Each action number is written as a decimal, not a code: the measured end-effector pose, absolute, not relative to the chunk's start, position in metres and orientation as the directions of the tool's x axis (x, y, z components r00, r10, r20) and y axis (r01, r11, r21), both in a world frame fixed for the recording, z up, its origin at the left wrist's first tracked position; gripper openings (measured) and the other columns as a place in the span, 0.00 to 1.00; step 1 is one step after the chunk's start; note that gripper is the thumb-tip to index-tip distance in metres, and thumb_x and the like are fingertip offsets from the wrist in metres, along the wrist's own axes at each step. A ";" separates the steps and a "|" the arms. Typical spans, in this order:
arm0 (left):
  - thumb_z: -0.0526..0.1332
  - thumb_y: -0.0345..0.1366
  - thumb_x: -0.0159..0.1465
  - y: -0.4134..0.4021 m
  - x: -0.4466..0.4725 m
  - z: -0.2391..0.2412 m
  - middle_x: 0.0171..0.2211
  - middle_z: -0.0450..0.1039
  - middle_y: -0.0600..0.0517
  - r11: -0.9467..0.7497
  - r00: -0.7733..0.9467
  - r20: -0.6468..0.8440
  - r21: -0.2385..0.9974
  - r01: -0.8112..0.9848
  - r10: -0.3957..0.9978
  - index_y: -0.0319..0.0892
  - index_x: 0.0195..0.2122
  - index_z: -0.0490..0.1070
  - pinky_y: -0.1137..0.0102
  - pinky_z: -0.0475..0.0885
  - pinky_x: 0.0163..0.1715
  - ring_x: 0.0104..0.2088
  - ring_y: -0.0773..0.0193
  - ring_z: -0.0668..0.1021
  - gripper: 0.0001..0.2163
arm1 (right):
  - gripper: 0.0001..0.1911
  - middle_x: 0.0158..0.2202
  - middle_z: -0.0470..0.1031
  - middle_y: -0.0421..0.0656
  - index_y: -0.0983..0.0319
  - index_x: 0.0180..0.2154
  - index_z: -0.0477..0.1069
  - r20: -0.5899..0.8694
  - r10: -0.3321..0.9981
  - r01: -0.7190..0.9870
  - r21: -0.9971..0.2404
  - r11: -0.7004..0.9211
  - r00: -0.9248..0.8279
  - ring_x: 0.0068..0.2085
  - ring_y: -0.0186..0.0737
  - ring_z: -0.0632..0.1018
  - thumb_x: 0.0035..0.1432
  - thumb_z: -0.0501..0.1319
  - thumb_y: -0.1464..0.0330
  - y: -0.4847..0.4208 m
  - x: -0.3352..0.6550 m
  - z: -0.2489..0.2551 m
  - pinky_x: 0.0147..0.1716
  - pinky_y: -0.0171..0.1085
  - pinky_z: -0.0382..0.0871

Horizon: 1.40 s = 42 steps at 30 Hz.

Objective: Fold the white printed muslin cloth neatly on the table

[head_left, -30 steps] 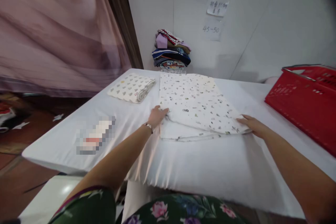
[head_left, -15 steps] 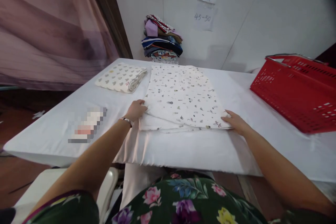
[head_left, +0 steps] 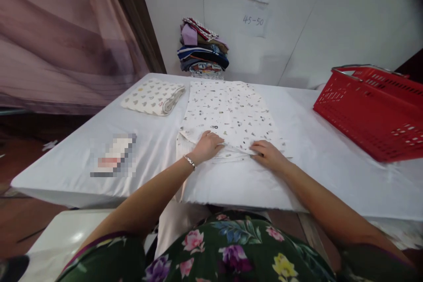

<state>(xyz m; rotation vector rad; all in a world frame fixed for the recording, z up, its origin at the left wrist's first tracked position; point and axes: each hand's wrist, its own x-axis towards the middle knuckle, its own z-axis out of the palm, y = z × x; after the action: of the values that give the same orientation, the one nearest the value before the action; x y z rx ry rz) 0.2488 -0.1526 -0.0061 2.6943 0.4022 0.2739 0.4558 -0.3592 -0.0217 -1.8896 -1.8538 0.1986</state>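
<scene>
A white cloth printed with small dark motifs lies in layers on the table before me. My left hand, with a bracelet at the wrist, pinches its near edge left of the middle. On the same edge, further right, my right hand has its fingers closed on the cloth. Between the hands the upper layer is drawn into a slight ridge, with lower layers showing beneath. To the left rests a folded cream cloth with grey prints, touched by neither hand.
A white-covered table carries everything. On its right stands a red plastic basket with metal handles. Folded clothes are piled against the wall behind. A blurred-out flat object lies at left, above a white chair.
Both hands have moved inward along the cloth's near edge, from its corners toward the middle. The edge between them has bunched up a little.
</scene>
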 end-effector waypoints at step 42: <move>0.48 0.34 0.67 -0.206 0.284 -0.014 0.51 0.69 0.47 -0.973 0.887 0.442 0.228 0.037 0.137 0.40 0.39 0.69 0.57 0.55 0.59 0.57 0.59 0.65 0.11 | 0.22 0.49 0.72 0.43 0.57 0.53 0.64 0.268 0.921 0.831 -0.549 -0.094 0.282 0.48 0.41 0.74 0.56 0.52 0.73 -0.351 0.444 -0.017 0.49 0.43 0.66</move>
<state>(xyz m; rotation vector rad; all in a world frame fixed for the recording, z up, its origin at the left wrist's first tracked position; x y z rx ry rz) 0.2837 -0.2056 -0.0145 2.8421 0.1327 0.6881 0.4444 -0.3511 -0.0167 -1.9398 -1.5681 0.1896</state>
